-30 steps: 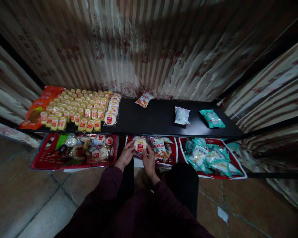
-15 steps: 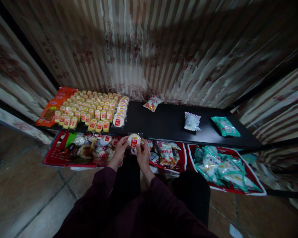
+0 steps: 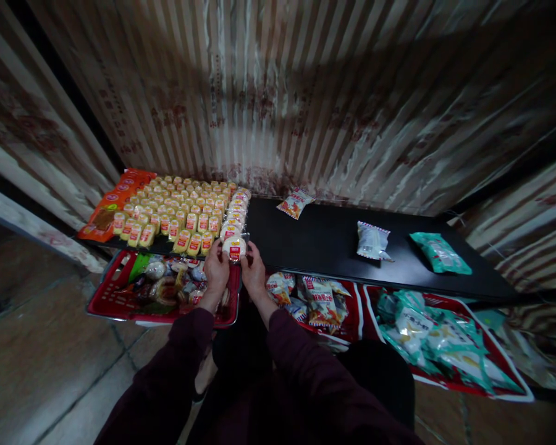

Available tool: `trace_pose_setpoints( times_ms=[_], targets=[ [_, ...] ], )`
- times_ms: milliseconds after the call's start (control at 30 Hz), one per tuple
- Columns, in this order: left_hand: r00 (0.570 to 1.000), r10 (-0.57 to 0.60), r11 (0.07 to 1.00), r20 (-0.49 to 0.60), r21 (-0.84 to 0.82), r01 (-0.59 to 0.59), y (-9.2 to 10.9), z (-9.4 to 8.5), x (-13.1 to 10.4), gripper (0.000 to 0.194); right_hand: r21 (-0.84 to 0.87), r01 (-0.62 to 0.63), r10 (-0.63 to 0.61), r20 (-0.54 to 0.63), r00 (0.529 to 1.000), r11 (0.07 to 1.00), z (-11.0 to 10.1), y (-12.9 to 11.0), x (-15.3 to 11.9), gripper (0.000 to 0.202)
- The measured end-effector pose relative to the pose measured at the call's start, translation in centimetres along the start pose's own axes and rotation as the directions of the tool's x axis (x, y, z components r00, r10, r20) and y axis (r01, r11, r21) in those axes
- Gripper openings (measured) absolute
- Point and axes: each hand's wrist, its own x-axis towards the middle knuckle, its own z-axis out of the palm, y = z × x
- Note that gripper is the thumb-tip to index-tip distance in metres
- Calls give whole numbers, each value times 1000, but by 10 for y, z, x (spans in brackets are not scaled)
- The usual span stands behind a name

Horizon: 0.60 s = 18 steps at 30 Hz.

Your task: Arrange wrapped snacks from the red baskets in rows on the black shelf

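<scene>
A round white wrapped cake (image 3: 234,248) is held between my two hands at the front edge of the black shelf (image 3: 306,247). My left hand (image 3: 217,269) grips its left side, and my right hand (image 3: 253,269) grips its right side. Directly behind it, a column of similar round white cakes (image 3: 236,213) runs back toward the wall. Left of that column stand many rows of small yellow wrapped cakes (image 3: 180,207). An orange packet (image 3: 113,207) lies at the shelf's left end.
Below the shelf are a red basket of mixed snacks (image 3: 115,303), a red basket of white snack bags (image 3: 352,321) and one of green bags (image 3: 514,371). On the shelf lie a red-and-white bag (image 3: 295,203), a white bag (image 3: 373,241) and a green bag (image 3: 440,252).
Both hands have carried the round cake up and left, from above the baskets to the front end of the white column. The camera view has shifted slightly.
</scene>
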Motion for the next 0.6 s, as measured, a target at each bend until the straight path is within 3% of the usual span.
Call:
trace_pose_setpoints(
  times_ms=[167,267,433,600],
  targets=[
    [990,115,992,-78,53,-111,2,1,10,40,-122,45,-45,1,999,992,12,-5,15,48],
    [978,200,963,-66,195,-184,-3,3,14,40,-181,58,-56,18,998,982,16,-3,20,49],
    [943,332,797,41,522,-303,-14,6,18,43,-287,54,-36,67,997,956,18,-1,25,49],
    [917,394,711,65,611,-348,-19,8,19,44,-401,61,-34,73,997,914,20,-1,24,47]
  ],
)
